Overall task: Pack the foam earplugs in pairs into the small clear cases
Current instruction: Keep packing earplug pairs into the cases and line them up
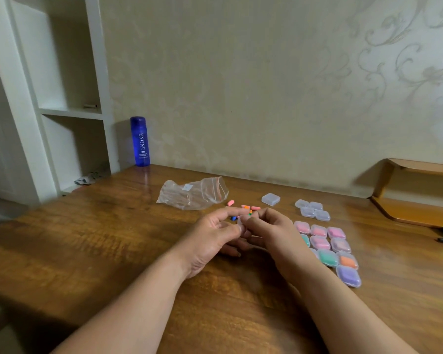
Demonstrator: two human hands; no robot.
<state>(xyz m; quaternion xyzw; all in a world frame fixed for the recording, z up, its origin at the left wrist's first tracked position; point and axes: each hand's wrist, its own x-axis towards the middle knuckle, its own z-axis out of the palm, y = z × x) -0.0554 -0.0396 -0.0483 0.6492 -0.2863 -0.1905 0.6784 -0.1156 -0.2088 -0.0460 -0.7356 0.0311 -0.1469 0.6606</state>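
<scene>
Hands meet over mid-table: left hand (212, 238) and right hand (271, 232) touch, fingertips of both pinching one clear case (241, 222). Table (87, 251) carries a blue bottle (140, 141) far left, a bag (192, 195) nearer, filled cases (319, 242) right, empty cases (312, 210) beyond, and loose earplugs (251, 207) just past the fingers.

Blue bottle (140, 141) upright on wooden table (87, 238) beside white shelving (69, 112).

loose earplugs (248, 208) lie between bag (193, 192) left and filled cases (327, 247) right.
</scene>
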